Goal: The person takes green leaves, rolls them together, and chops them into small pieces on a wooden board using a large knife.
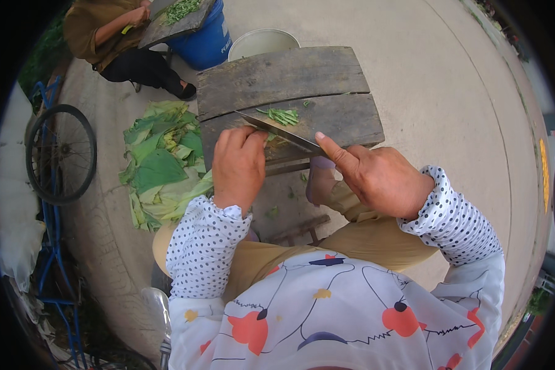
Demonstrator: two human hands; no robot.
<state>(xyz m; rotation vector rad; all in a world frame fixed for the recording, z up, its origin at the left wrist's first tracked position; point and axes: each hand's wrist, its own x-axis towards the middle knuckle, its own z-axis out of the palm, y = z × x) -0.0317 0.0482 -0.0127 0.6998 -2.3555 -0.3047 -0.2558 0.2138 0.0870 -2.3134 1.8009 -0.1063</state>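
My right hand (379, 178) grips a wide-bladed knife (282, 133) above a weathered wooden board table (284, 76), with the index finger stretched along the blade's top edge. The blade slants up and to the left across the near plank. Beside it, my left hand (238, 162) presses curled fingers onto pale green leaves (272, 137), which the fingers and blade mostly hide. Just beyond the blade lies a small heap of cut green strips (282, 115). Long pale green leaves (196, 192) trail below my left wrist; whether they join those under the fingers I cannot tell.
A pile of broad green leaves (159, 166) lies on the concrete to the left. Behind the table stand a pale tub (263, 41) and a blue bucket (203, 46). Another person (115, 41) sits at a second board (180, 25) with chopped greens. Far left is a wheel (61, 154).
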